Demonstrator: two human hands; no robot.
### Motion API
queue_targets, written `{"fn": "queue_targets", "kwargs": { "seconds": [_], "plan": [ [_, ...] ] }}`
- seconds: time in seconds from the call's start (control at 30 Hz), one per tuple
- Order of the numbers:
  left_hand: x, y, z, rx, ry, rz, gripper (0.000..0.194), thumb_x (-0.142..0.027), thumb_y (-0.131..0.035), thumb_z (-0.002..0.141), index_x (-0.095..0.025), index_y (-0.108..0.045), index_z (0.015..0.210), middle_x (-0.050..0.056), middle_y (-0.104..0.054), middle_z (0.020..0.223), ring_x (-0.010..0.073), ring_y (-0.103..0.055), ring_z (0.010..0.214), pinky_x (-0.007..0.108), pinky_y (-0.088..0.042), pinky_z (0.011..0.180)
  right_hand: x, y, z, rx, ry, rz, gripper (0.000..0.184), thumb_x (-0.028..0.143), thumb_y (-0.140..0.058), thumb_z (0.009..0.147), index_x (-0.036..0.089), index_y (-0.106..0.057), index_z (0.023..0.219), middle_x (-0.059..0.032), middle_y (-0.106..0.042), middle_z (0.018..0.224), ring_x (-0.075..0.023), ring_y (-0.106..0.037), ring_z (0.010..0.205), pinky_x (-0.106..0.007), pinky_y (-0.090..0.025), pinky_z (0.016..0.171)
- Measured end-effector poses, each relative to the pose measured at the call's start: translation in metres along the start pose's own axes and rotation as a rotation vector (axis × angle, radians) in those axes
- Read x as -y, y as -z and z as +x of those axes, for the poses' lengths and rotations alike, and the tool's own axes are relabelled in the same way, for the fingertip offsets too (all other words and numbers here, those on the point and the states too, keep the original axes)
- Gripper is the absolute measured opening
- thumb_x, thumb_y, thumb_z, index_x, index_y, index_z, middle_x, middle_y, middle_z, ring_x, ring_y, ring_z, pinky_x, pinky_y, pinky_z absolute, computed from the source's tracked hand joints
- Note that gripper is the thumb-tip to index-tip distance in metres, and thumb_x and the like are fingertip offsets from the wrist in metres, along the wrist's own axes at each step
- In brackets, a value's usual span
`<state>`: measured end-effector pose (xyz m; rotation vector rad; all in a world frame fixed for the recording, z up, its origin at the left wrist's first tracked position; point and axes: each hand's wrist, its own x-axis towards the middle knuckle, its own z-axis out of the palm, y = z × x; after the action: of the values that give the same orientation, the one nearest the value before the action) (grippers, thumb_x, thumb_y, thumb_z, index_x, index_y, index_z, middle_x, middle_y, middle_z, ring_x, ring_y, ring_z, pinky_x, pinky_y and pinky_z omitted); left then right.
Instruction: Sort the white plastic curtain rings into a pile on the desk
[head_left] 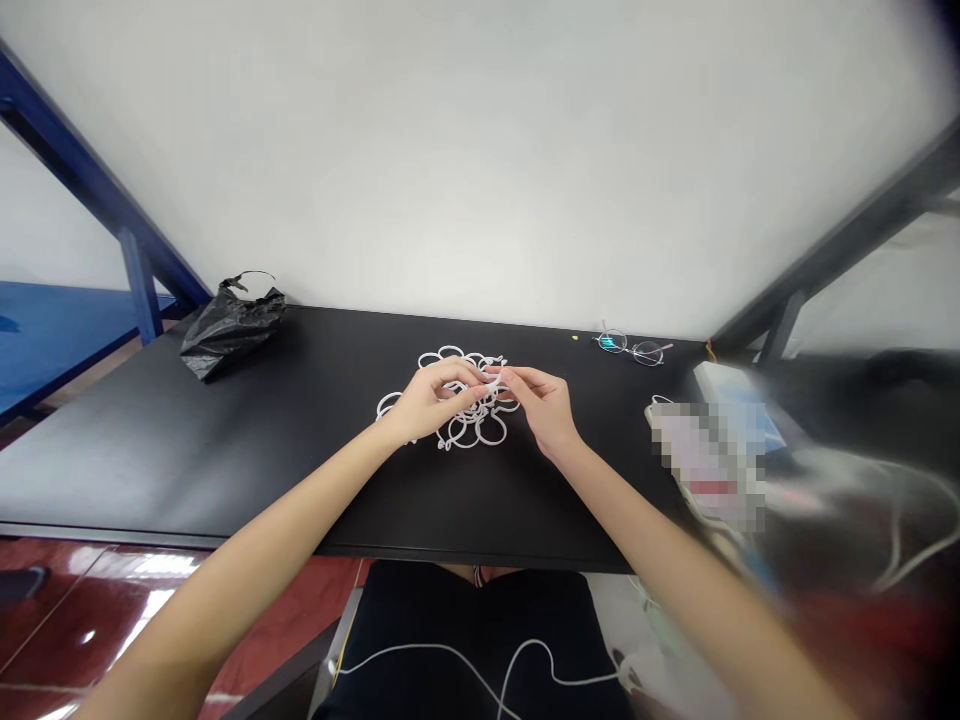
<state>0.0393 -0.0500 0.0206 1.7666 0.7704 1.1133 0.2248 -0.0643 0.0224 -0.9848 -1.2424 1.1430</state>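
A loose pile of thin white loops point(491, 430), each with a small knot or clasp at one end, lies on the black table; I cannot tell the exact kind. Over the pile's left side is my left hand point(439, 395), its thumb and fingers closed on a white loop point(495, 385). My right hand point(541, 400) pinches the same loop between thumb and forefinger at the pile's right side. The fingers hide part of the held loop and some of the pile beneath.
A crumpled black plastic bag point(236, 325) sits at the back left of the black table point(247, 440). Round eyeglasses point(630, 347) lie at the back right. Closer on the right are a blurred-out phone point(701, 465) and a white box point(739, 405). A white cable point(427, 648) crosses my lap.
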Motion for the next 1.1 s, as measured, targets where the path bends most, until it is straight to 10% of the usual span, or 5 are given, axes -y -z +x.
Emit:
{"fn": "queue_targets", "kwargs": {
  "seconds": [0.33, 0.77, 1.1],
  "plan": [
    [0.000, -0.003, 0.000, 0.054, 0.226, -0.091, 0.046, -0.045, -0.068, 0.082, -0.016, -0.062, 0.117, 0.010, -0.067, 0.104, 0.0148, -0.066, 0.071, 0.024, -0.057, 0.053, 0.003, -0.004, -0.005, -0.048, 0.082, -0.046, 0.024, 0.043, -0.073, 0.078, 0.022, -0.078, 0.090, -0.0063, -0.077, 0.100, -0.0224, -0.072, 0.085, -0.037, -0.060, 0.079],
    [0.002, -0.015, -0.007, 0.061, 0.149, -0.086, 0.036, -0.049, -0.048, 0.094, -0.017, -0.053, 0.110, -0.004, -0.051, 0.067, 0.0068, -0.044, 0.047, 0.020, -0.036, 0.044, -0.004, -0.010, -0.011, -0.035, 0.179, -0.094, 0.021, 0.042, -0.070, 0.081, 0.023, -0.076, 0.088, -0.0060, -0.074, 0.095, -0.0222, -0.069, 0.089, -0.037, -0.058, 0.083],
    [0.000, -0.017, -0.008, -0.010, 0.106, 0.005, 0.031, -0.048, -0.049, 0.091, -0.017, -0.056, 0.091, -0.005, -0.041, 0.063, 0.0087, -0.033, 0.052, 0.023, -0.029, 0.048, -0.009, -0.006, -0.017, 0.107, 0.209, -0.430, 0.044, 0.057, -0.042, 0.094, 0.022, -0.048, 0.069, 0.0025, -0.049, 0.054, -0.0119, -0.047, 0.049, -0.027, -0.043, 0.052]
  ]
}}
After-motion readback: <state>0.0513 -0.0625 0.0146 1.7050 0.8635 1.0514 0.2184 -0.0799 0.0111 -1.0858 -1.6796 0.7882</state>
